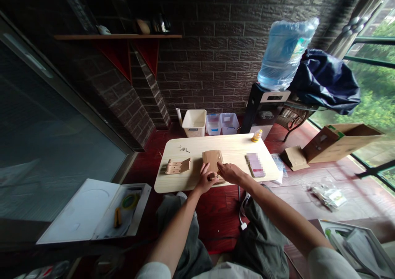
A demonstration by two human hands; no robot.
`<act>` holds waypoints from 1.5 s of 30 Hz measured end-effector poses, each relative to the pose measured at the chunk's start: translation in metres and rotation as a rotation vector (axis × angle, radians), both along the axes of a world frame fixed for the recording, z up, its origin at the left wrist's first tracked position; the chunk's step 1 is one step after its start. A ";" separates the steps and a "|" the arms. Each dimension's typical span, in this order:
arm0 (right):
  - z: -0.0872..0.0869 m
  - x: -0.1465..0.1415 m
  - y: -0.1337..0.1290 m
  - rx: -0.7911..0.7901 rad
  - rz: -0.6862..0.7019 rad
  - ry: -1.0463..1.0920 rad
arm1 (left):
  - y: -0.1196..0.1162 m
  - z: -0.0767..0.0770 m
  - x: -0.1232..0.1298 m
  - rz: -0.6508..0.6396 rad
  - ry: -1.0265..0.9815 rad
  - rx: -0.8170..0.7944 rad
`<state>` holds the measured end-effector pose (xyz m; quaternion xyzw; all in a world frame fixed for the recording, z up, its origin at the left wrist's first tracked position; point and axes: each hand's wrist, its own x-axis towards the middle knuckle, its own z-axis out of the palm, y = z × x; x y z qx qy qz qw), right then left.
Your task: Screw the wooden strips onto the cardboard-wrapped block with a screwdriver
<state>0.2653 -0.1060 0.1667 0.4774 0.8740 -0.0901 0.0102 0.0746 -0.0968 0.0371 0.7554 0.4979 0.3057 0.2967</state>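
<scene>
Now | left hand (204,179) clenched on slatted wooden panel (212,159) | right hand (231,173) beside it, grip unclear

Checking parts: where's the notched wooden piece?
In the head view, the notched wooden piece lies on the left of the pale table, beside the brown panel.

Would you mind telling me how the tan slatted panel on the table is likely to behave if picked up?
The tan slatted panel looks thin, so probably light for its size. Its slat lines suggest it may flex along them rather than stay stiff. Lying flat on the pale tabletop, it seems unlikely to roll.
</scene>
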 end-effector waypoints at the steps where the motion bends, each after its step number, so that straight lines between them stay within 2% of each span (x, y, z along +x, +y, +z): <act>1: 0.000 0.000 0.000 0.000 -0.007 -0.004 | 0.000 -0.001 0.000 0.003 0.002 0.001; 9: 0.003 0.001 -0.005 0.048 0.060 -0.005 | 0.002 -0.006 0.000 0.017 0.015 0.011; 18: -0.010 0.006 0.003 0.045 0.011 0.005 | 0.002 -0.010 0.000 0.018 0.016 0.023; 25: -0.008 0.008 0.001 0.038 0.034 0.075 | 0.001 -0.006 -0.001 0.029 0.013 0.000; 35: -0.011 0.001 0.002 -0.014 -0.052 0.068 | -0.001 -0.011 0.000 0.046 0.035 0.029; 45: -0.006 0.003 0.007 -0.046 0.052 0.110 | 0.000 -0.010 0.000 0.060 0.027 0.021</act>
